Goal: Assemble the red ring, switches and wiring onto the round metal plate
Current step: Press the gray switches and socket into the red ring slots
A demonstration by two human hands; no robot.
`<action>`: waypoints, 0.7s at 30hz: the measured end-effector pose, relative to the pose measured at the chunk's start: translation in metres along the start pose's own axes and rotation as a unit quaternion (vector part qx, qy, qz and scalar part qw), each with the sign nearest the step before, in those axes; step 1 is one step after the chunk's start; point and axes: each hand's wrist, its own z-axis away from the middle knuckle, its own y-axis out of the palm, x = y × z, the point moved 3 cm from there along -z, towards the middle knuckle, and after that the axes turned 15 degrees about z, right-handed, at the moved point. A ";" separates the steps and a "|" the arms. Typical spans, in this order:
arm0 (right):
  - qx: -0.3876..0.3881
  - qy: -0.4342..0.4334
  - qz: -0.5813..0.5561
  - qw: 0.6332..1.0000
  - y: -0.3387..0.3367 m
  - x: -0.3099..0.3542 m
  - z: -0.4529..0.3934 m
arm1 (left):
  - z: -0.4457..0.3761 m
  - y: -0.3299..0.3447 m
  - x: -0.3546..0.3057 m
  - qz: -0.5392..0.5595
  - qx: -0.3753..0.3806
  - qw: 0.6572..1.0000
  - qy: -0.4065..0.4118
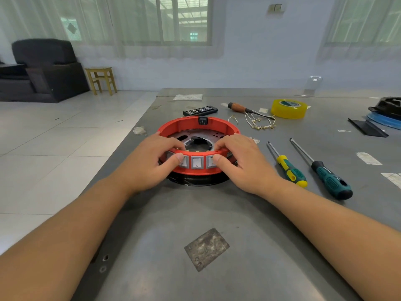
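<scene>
Hands, left (152, 161) and right (243, 164), gripping red ring (195, 124) over metal plate (191, 134).

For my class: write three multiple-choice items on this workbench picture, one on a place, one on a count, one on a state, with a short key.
1. Where does the yellow tape roll lie?
A. far right of the red ring
B. inside the ring
C. on the floor

2. How many green-handled screwdrivers lie right of the ring?
A. one
B. two
C. four

3. How do the hands meet the ring?
A. both grip its near rim
B. only one touches
C. neither touches

Key: 1 A, it lies beyond the wires. 2 B, one yellow-green, one dark green. 3 A, left hand and right hand curl over the rim, thumbs on the switches.
</scene>
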 end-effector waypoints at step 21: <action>-0.009 0.045 0.057 0.997 0.003 -0.007 -0.001 | 0.003 0.008 -0.005 0.016 -0.027 0.999 0.027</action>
